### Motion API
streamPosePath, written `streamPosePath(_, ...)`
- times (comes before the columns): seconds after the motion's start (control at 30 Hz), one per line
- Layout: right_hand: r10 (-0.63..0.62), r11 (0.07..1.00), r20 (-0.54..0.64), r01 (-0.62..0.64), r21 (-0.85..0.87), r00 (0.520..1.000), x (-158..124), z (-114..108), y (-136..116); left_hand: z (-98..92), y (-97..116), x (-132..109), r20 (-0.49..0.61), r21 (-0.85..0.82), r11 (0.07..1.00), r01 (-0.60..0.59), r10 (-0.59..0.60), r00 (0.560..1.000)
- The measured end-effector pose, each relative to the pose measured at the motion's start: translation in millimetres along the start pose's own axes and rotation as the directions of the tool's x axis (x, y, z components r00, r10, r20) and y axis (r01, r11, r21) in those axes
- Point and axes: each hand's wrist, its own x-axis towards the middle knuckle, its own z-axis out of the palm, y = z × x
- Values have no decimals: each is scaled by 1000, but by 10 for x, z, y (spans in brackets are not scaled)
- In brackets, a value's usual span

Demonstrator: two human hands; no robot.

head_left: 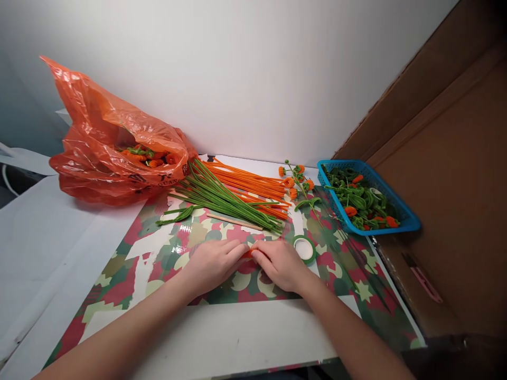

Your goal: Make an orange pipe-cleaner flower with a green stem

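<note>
1. Step in hand: both hands meet at the mat's point(166, 253) centre. The left hand point(212, 264) and right hand point(279, 264) each pinch one end of a short orange piece point(248, 254) between fingertips, low against the mat. It looks like close shaping work on that piece, though the fingers hide most of it.
2. What further handling calls for, as I judge it: a fine fingertip grip and light pressure, since the piece is small and soft-looking. The supplies lie within reach at 12 o'clock.
3. Around the hands:
   - The tape point(304, 248) lies flat just beside the right hand at 2 o'clock.
   - A stick point(233, 221) lies at 12 o'clock.
   - Beyond the stick, green stems point(225, 198) lie over orange stems point(249, 182).
   - A green leaf point(178, 215) lies at 11 o'clock.
   - A sprig point(297, 182) with orange heads lies at 1 o'clock.
4. Containers:
   - The basket point(378, 230) sits at 2 o'clock on the mat's far right corner. It holds a tangle of green coils point(358, 203) with a few orange heads among them.
   - The bag point(114, 142) slumps at 10 o'clock with its mouth open towards the stems. Orange and green bits point(144, 154) show inside, but how full it is cannot be told.
5. A pink tool point(425, 282) lies on the brown board at 3 o'clock, well apart from the hands.
</note>
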Motion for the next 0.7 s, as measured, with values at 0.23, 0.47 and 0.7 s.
streamPosePath(0.23, -110, 982, 4, 109, -156, 994, 23, 154, 66, -40, 27, -49, 196, -186, 965, 183, -146, 970)
streamPosePath(0.47, -329, 913, -60, 302, -274, 942, 23, 284, 119, -198, -2, 37, 466, -344, 803, 486, -303, 831)
streamPosePath(0.7, -391, 888, -105, 345, -305, 914, 34, 263, 89, -233, -16, 29, 489, -397, 760, 515, -299, 819)
